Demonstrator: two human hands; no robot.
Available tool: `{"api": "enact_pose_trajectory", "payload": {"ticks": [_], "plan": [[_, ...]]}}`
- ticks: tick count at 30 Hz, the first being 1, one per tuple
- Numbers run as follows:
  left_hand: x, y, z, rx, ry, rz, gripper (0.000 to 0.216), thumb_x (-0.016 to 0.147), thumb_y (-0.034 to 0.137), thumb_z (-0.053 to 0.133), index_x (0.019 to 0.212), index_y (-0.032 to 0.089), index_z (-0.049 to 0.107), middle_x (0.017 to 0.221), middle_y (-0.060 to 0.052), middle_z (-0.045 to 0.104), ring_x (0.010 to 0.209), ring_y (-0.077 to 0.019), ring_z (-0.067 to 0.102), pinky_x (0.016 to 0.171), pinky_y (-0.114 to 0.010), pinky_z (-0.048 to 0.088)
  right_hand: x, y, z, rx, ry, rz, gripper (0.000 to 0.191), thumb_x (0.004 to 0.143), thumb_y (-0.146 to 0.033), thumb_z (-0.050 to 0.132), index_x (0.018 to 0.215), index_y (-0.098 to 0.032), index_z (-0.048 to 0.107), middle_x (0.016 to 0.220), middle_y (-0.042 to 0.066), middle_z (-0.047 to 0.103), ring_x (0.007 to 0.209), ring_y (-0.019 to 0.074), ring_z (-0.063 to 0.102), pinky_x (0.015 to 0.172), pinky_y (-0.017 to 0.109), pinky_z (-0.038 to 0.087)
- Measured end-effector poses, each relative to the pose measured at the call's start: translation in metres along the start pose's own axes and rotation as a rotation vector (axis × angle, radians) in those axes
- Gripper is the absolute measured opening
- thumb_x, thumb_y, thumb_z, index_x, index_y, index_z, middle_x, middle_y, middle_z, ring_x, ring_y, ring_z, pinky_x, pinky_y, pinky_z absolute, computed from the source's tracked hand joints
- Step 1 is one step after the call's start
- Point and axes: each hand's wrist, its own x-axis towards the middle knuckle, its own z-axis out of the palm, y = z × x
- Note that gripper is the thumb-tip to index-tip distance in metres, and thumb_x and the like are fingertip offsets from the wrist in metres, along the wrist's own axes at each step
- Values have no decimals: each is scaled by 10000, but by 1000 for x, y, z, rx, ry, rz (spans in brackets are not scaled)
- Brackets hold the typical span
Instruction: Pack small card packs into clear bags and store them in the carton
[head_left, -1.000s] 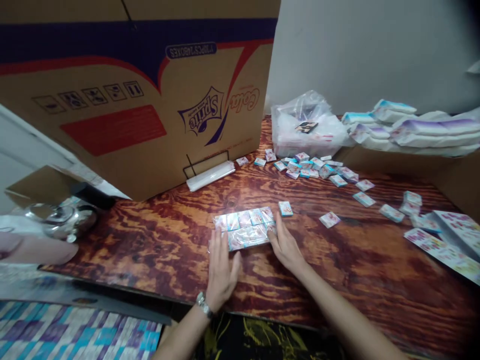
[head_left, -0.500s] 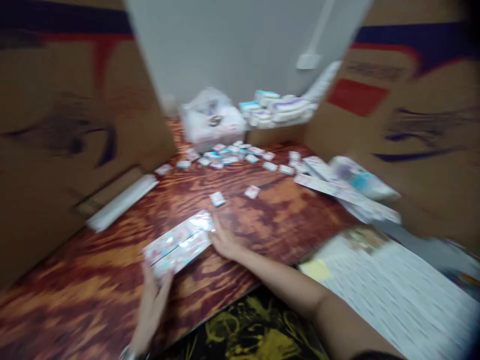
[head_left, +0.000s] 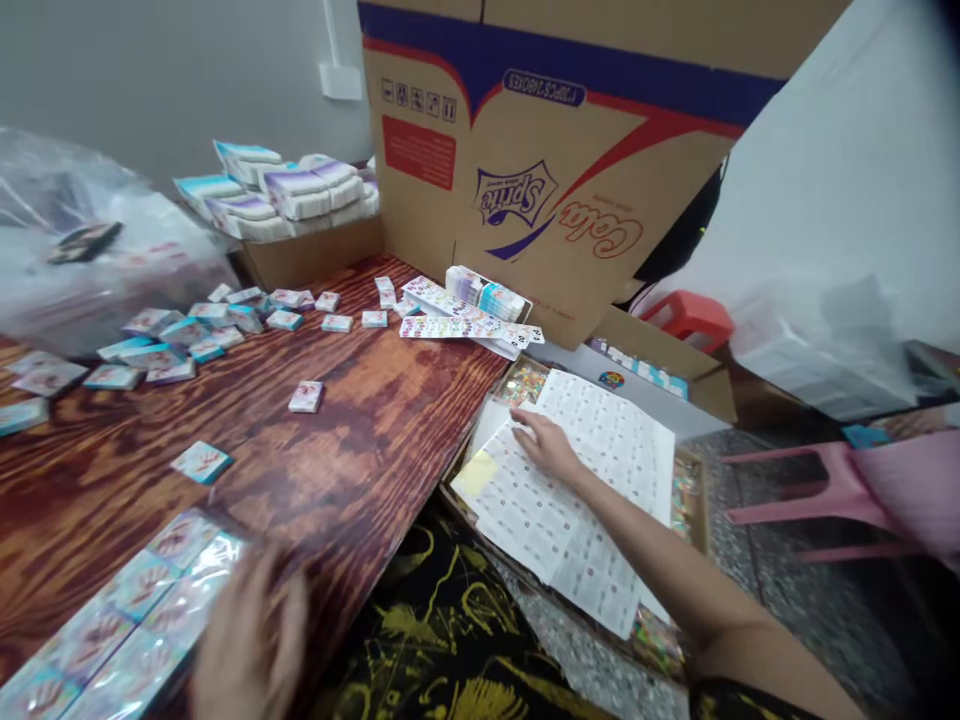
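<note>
My right hand (head_left: 550, 447) rests over a stack of printed white sheets (head_left: 600, 470) in a shallow carton, its fingers stretched out near the upper left edge. My left hand (head_left: 251, 630), smeared by motion, is beside the right end of a shiny wrapped strip of small boxes (head_left: 120, 620) with hand pictures on them. Its fingers look apart, with nothing seen in them. Two loose small boxes lie further in: a blue-edged box (head_left: 202, 461) and a white box (head_left: 306, 396). A yellow sticky note (head_left: 475, 473) is on the sheets' left edge.
Several small boxes (head_left: 187, 335) are scattered along the table's back, by a plastic bag (head_left: 97, 240). Bundled packs (head_left: 300, 190) fill a low carton. Printed strips (head_left: 465, 325) lie before a big cardboard box (head_left: 540, 190). A pink stool (head_left: 832, 490) stands on the floor right.
The view has swung to the right. My right hand has left the wrapped strip and moved over to the printed sheets. My left hand is now at the strip's right end.
</note>
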Motion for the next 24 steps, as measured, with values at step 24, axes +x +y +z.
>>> {"api": "enact_pose_trajectory", "payload": {"ticks": [24], "plan": [[80, 55, 230, 161, -877, 136, 409, 794, 30, 403, 1174, 139, 508, 1084, -107, 598, 1028, -191, 568, 893, -295, 443, 25, 41, -24, -38, -545, -310, 302, 933, -366, 397, 830, -184, 615, 807, 51, 643, 781, 164, 575, 743, 283, 411]]}}
